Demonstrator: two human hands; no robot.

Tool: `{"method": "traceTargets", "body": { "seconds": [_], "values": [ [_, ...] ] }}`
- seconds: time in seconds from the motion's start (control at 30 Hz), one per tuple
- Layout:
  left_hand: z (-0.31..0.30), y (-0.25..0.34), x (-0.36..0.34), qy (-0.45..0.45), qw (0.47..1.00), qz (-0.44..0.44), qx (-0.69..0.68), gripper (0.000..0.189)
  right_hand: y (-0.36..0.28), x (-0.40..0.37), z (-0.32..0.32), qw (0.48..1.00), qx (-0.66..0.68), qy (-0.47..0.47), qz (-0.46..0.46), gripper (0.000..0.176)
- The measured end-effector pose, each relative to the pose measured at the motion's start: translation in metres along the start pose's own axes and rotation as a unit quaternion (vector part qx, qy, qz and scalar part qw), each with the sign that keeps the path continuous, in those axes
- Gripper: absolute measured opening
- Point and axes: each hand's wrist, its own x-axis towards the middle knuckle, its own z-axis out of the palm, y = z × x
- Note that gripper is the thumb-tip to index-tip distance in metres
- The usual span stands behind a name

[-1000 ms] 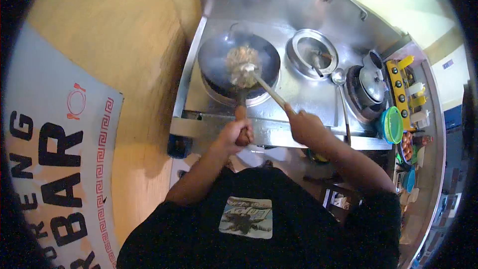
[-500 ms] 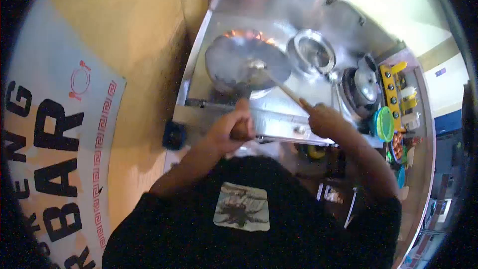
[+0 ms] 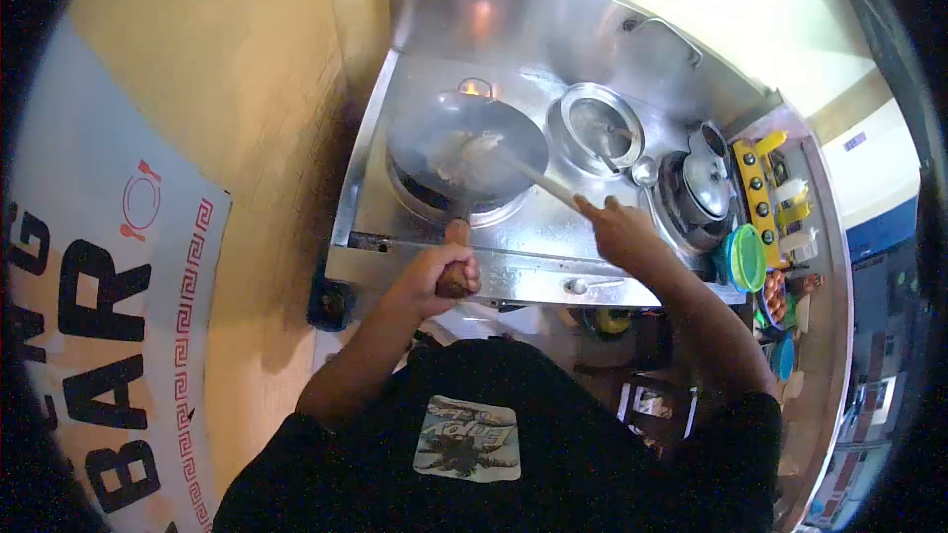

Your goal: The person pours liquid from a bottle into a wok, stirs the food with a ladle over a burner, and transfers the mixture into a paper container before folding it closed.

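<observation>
Since 0.5 s ago: the wok is sitting flatter over its burner, and the flame at its far rim is showing smaller.

Item 1: your left hand is wrapping fully closed round the wooden wok handle, which is running straight from the pan toward you across the front edge of the stove top.

Item 2: your right hand is gripping the near end of the spatula. Its long axis is slanting from that hand away and leftward, with the blade lying among the food in the wok.

Item 3: 1 steel basin and 1 ladle are sitting just beyond your right hand.
</observation>
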Motion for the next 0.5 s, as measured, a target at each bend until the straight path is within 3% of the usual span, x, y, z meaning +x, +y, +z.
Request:
{"method": "traceTargets", "body": {
  "seconds": [0.07,0.17,0.33,0.47,0.5],
  "values": [
    [-0.021,-0.004,0.006,0.003,0.999,-0.019,-0.048,0.011,0.014,0.000,-0.009,0.999,0.007,0.029,0.021,0.054],
    [-0.026,0.002,0.024,0.060,0.997,0.012,0.041,0.012,0.028,-0.009,-0.017,0.999,-0.018,0.002,0.033,0.055],
    [-0.068,-0.005,0.032,0.018,0.999,-0.026,-0.016,0.008,0.017,-0.006,0.006,0.998,-0.009,-0.048,0.051,0.058],
    [-0.106,-0.012,0.047,0.033,0.998,-0.056,0.025,0.015,-0.003,0.055,0.065,0.971,0.206,-0.013,0.120,0.054],
    [-0.100,-0.007,0.046,0.031,0.998,-0.048,0.028,0.015,-0.005,0.063,0.073,0.961,0.254,0.037,0.106,0.052]
  ]
}}
